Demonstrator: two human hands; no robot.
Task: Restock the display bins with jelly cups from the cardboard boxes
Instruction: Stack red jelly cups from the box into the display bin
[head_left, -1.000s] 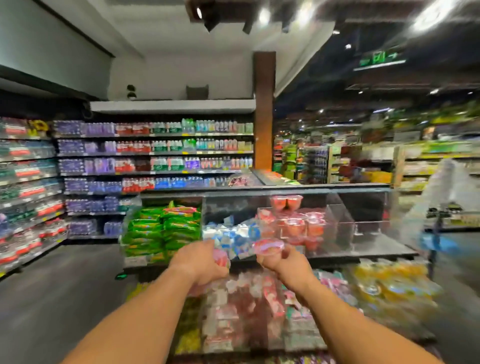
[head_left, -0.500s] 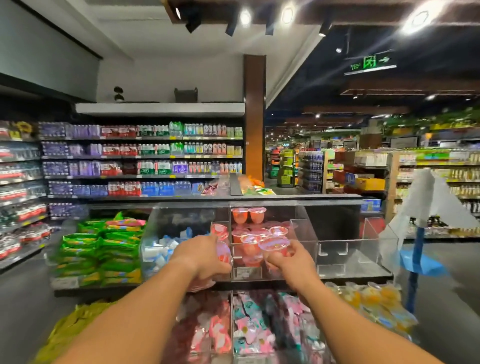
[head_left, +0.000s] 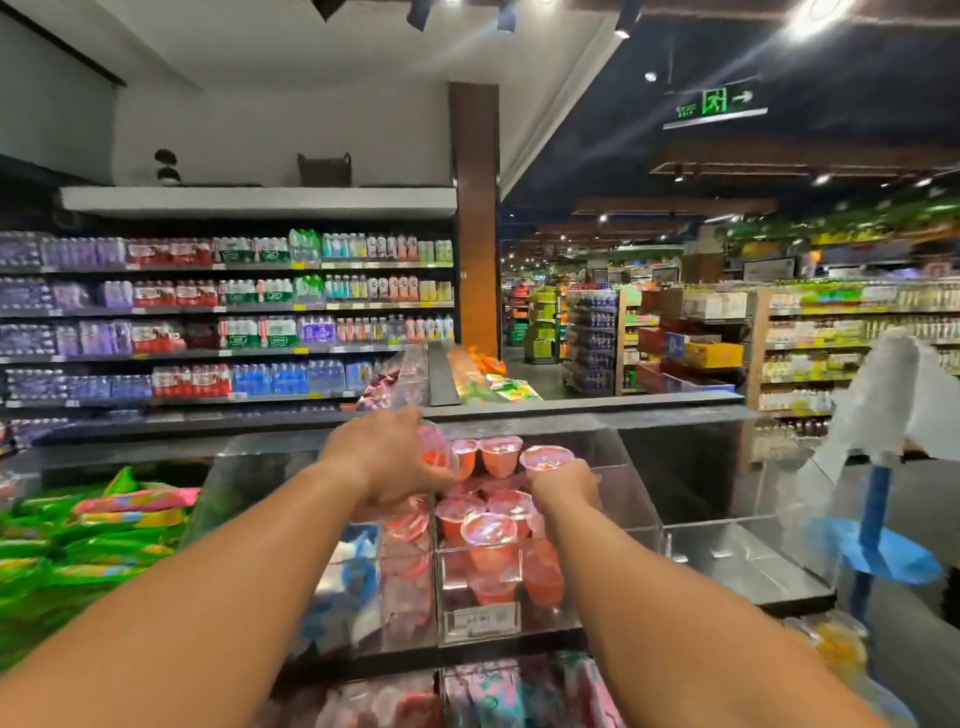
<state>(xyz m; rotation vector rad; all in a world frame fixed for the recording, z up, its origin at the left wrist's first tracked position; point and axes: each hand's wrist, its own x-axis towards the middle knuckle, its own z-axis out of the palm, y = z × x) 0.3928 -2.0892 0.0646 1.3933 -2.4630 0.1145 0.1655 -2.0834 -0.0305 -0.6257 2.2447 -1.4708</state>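
Hands, arms outstretched: left (head_left: 387, 462) and right (head_left: 563, 488) each grip jelly cups (head_left: 545, 458) over bin (head_left: 623, 499).

Clear glossy plastic display bin (head_left: 631, 499); foil-lidded translucent jelly cups (head_left: 488, 540)

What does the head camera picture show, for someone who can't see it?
Two bare arms reach into a clear display bin of pink jelly cups in a supermarket. The left hand and right hand each hold a jelly cup over the pile.
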